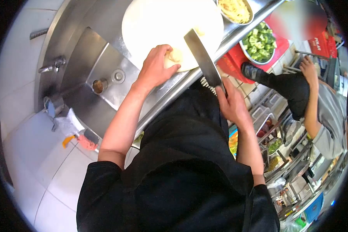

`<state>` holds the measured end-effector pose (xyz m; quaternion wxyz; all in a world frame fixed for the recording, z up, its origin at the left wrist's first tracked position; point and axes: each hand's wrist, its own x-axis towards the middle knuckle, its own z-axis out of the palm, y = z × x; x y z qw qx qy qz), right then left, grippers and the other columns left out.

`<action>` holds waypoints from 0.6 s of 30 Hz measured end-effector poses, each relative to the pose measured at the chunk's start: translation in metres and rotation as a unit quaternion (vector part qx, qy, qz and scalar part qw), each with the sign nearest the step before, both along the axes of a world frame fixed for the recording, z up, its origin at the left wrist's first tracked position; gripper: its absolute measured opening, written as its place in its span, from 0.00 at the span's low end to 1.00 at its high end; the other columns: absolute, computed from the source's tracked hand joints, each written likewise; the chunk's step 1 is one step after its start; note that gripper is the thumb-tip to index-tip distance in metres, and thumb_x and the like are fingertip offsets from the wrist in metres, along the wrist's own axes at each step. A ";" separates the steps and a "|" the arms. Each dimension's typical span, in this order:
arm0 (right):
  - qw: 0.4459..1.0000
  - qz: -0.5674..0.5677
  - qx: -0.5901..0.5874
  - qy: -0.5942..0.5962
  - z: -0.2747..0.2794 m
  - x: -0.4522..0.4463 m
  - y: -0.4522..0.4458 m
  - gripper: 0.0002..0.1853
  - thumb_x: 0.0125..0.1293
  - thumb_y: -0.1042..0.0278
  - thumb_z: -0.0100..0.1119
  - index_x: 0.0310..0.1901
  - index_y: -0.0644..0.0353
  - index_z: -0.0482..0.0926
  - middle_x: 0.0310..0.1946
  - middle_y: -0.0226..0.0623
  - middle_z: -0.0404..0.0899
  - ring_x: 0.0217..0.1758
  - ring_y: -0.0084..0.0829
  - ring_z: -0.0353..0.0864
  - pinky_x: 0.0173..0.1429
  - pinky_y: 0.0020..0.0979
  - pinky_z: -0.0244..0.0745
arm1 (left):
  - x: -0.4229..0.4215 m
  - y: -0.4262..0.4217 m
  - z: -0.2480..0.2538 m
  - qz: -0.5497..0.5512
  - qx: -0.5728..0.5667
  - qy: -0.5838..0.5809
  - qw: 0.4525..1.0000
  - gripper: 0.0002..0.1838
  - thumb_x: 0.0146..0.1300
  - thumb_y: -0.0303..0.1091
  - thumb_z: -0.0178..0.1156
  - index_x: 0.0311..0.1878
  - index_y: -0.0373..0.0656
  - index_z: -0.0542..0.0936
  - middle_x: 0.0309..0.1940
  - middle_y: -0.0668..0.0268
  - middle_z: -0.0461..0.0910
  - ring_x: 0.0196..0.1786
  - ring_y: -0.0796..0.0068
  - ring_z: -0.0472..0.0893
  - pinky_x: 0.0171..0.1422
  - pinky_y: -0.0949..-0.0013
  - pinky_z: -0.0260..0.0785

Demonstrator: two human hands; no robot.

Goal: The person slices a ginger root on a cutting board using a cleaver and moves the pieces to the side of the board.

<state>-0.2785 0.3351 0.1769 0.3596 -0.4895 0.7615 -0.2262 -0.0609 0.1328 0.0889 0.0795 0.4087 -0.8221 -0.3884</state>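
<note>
A round white cutting board, washed out by glare, lies at the sink's edge. On its near part my left hand curls around a pale, rounded piece of food, perhaps a peeled vegetable; its exact kind is unclear. My right hand grips the handle of a broad kitchen knife. The blade slants across the board's right edge, apart from the left fingers, its tip pointing away from me. Beyond the blade sits a small pale piece, blurred by the brightness.
A bowl of pale strips stands right of the board. Lower down is a bowl of broccoli over something red. Left lies a steel sink with a metal cup. A person in a grey shirt is at right, near shelves.
</note>
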 end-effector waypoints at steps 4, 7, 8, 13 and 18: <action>0.999 0.032 -0.034 -0.017 -0.012 -0.005 -0.044 0.15 0.80 0.67 0.56 0.62 0.65 0.76 0.45 0.62 0.83 0.53 0.66 0.83 0.55 0.58 0.78 | -0.007 0.006 0.001 0.032 -0.021 0.009 0.999 0.34 0.60 0.38 0.80 0.67 0.41 0.77 0.59 0.56 0.84 0.59 0.57 0.84 0.67 0.55 0.77; 0.998 0.052 -0.031 -0.017 -0.020 -0.013 -0.062 0.14 0.80 0.68 0.55 0.61 0.65 0.75 0.45 0.62 0.83 0.52 0.64 0.83 0.55 0.57 0.78 | -0.007 0.007 0.000 0.044 -0.017 -0.006 0.999 0.31 0.60 0.37 0.81 0.64 0.42 0.81 0.58 0.60 0.86 0.58 0.59 0.86 0.66 0.58 0.78; 0.998 0.063 -0.014 -0.013 -0.021 -0.017 -0.067 0.14 0.80 0.68 0.55 0.61 0.65 0.75 0.45 0.62 0.83 0.52 0.64 0.83 0.55 0.57 0.78 | -0.006 0.007 0.000 0.049 -0.010 -0.019 0.999 0.31 0.60 0.37 0.81 0.64 0.42 0.81 0.58 0.60 0.86 0.58 0.59 0.86 0.66 0.58 0.78; 0.993 0.110 -0.001 -0.037 -0.031 -0.037 -0.078 0.14 0.79 0.71 0.56 0.61 0.65 0.74 0.41 0.62 0.83 0.47 0.67 0.83 0.48 0.59 0.76 | -0.004 0.006 -0.002 0.023 -0.031 0.010 0.999 0.24 0.61 0.34 0.80 0.61 0.46 0.86 0.61 0.64 0.89 0.62 0.61 0.88 0.68 0.60 0.80; 0.986 0.129 0.050 -0.089 -0.034 -0.050 -0.093 0.16 0.79 0.73 0.57 0.64 0.66 0.74 0.42 0.65 0.83 0.48 0.69 0.83 0.48 0.57 0.77 | -0.008 0.008 0.010 0.046 -0.011 -0.032 0.998 0.23 0.63 0.34 0.78 0.61 0.49 0.87 0.65 0.67 0.88 0.66 0.62 0.86 0.71 0.60 0.79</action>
